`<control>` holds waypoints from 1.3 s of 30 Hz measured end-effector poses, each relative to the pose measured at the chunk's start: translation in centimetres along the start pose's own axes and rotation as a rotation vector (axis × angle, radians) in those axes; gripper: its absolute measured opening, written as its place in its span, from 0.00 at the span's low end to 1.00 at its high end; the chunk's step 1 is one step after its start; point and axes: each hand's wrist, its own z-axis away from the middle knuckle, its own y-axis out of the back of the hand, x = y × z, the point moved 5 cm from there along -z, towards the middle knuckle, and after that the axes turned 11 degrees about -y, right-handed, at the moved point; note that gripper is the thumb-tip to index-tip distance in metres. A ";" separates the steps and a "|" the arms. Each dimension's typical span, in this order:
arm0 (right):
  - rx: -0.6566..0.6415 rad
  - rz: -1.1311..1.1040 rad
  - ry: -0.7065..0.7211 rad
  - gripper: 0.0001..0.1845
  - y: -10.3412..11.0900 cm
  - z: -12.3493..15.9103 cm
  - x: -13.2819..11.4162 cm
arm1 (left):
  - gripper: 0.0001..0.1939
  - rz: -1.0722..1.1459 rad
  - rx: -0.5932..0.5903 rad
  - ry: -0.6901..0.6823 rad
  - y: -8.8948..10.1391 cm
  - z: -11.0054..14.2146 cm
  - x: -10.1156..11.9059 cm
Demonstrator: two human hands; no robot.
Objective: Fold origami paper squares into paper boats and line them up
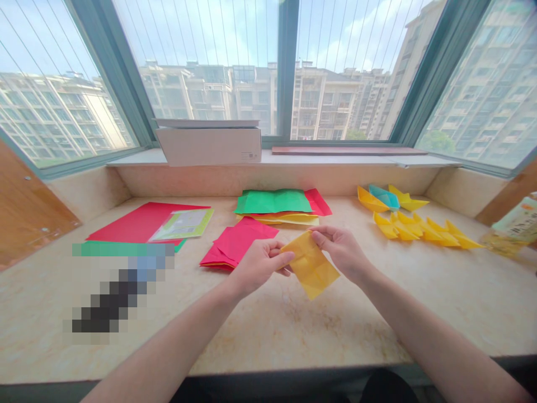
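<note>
This place looks like a home, probably a flat on an upper floor. From ten to two o'clock there is a wide window with a green-grey frame (288,73), and behind it apartment blocks (327,101). The stone-like counter (369,336) fills the bay, with a wooden panel (29,207) at nine o'clock.
</note>
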 end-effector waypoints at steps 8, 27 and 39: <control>0.013 0.000 0.060 0.22 0.3 0.2 -0.6 | 0.16 -0.019 0.034 -0.050 0.3 -0.1 0.4; -0.053 -0.006 0.037 0.19 0.0 0.5 -0.3 | 0.16 -0.070 0.232 -0.143 0.8 0.1 1.4; -0.105 -0.062 0.001 0.19 -0.7 0.8 -0.1 | 0.19 0.006 0.096 -0.115 0.4 0.1 1.4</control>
